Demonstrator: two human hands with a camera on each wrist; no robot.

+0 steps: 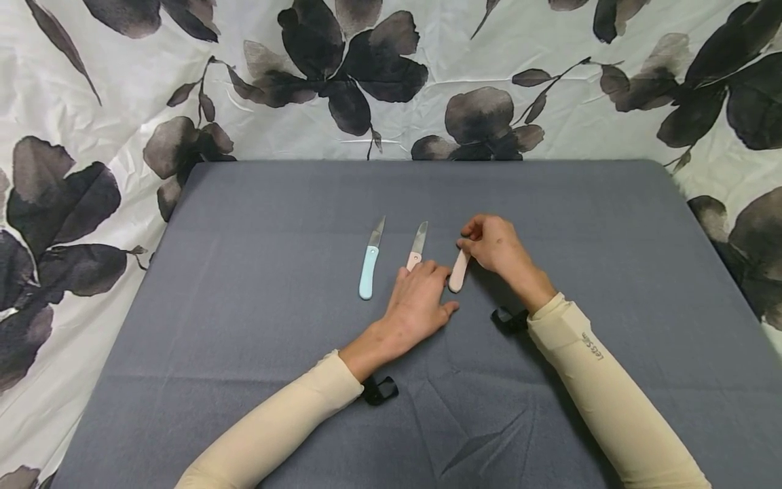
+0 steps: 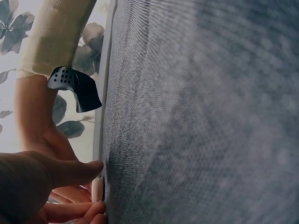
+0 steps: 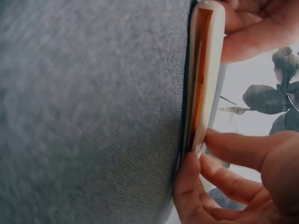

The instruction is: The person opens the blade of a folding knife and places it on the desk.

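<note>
Three folding knives are lined up on the grey cloth. The turquoise-handled knife lies leftmost, blade out. Beside it, a pink-handled knife also has its blade out, and my left hand covers most of its handle. That hand is palm down, fingers extended, its fingertips and thumb close about the lower end of the rightmost pink folding knife. My right hand pinches the upper end of this knife between thumb and fingers. The right wrist view shows the slot along its handle; no extended blade shows.
The grey cloth covers the table and has creases near the front. A white floral sheet hangs behind it and along the sides. Black wrist mounts sit under both cream sleeves.
</note>
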